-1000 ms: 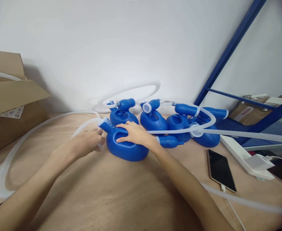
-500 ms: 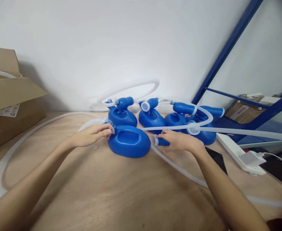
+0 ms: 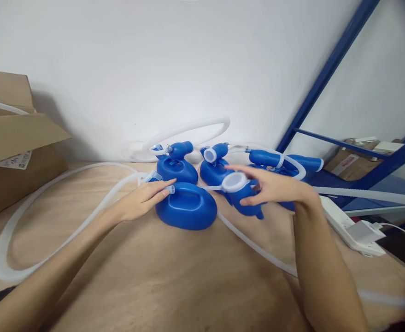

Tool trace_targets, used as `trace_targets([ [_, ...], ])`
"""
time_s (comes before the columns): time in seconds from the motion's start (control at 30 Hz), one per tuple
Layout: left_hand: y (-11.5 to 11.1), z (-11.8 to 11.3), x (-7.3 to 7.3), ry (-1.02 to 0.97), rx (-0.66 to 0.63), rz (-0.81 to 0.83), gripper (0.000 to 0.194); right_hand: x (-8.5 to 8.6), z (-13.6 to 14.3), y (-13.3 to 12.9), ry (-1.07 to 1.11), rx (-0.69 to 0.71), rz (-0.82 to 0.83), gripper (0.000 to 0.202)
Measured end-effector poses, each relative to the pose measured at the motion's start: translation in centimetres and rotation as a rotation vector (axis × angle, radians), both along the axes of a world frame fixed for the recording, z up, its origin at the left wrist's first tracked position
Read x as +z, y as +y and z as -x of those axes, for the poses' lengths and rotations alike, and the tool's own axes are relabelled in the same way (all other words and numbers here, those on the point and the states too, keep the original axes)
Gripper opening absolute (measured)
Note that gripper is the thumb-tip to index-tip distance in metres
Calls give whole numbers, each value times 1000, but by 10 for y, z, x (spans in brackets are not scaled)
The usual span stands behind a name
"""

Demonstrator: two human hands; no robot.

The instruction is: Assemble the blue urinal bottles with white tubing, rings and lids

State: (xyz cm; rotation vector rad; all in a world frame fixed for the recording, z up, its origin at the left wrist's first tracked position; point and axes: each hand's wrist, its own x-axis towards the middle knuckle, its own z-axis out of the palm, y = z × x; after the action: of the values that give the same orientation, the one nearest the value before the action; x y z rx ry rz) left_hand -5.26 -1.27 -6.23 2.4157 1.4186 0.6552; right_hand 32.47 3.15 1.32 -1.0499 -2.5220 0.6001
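A blue bottle (image 3: 188,214) with a moulded handle lies on the wooden table, its neck toward my left hand (image 3: 140,199). Between the thumb and fingers of that hand is the clear end of a tube (image 3: 170,189), over the bottle's left side. My right hand (image 3: 273,184) grips a blue funnel piece (image 3: 245,198) with a white ring, to the right of the bottle and above the table. Behind stand more blue bottles (image 3: 177,171) with blue necks and coiled white hoses.
An open cardboard box (image 3: 22,180) stands at the left. White hose (image 3: 98,213) loops across the table. A white power strip (image 3: 343,226) with a plugged adapter lies at the right, before a blue metal rack (image 3: 326,67). A wall rises behind.
My right hand has lifted and turned the blue piece, so the white ring now faces up. My left hand has moved slightly right with the clear tube end.
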Motion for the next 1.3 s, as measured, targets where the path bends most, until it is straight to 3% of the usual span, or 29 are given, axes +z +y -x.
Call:
trace_targets([
  [0.1, 0, 1, 0, 9, -7, 1, 67, 3, 19, 2, 423, 28, -124, 81],
  [0.2, 2, 2, 0, -11, -13, -44, 61, -12, 54, 9, 664, 160, -74, 76],
  [0.3, 3, 3, 0, -41, -3, -99, 55, -32, 81, 21, 660, 262, 37, 72],
  [0.47, 1, 4, 4, 39, -31, -134, 46, -53, 95, 35, 773, 269, 186, 76],
  [0.8, 1, 12, 12, 52, -55, -126, 48, -63, 88, 45, 863, 325, 175, 73],
  [1.07, -6, 10, 15, 134, -22, -174, 47, -58, 95, 37, 862, 299, 131, 72],
  [1.17, -7, 11, 15, 141, 20, -208, 49, -61, 102, 35, 933, 336, 193, 70],
  [1.3, -8, 10, 18, 98, -20, -208, 42, -69, 107, 37, 1091, 350, 324, 74],
])
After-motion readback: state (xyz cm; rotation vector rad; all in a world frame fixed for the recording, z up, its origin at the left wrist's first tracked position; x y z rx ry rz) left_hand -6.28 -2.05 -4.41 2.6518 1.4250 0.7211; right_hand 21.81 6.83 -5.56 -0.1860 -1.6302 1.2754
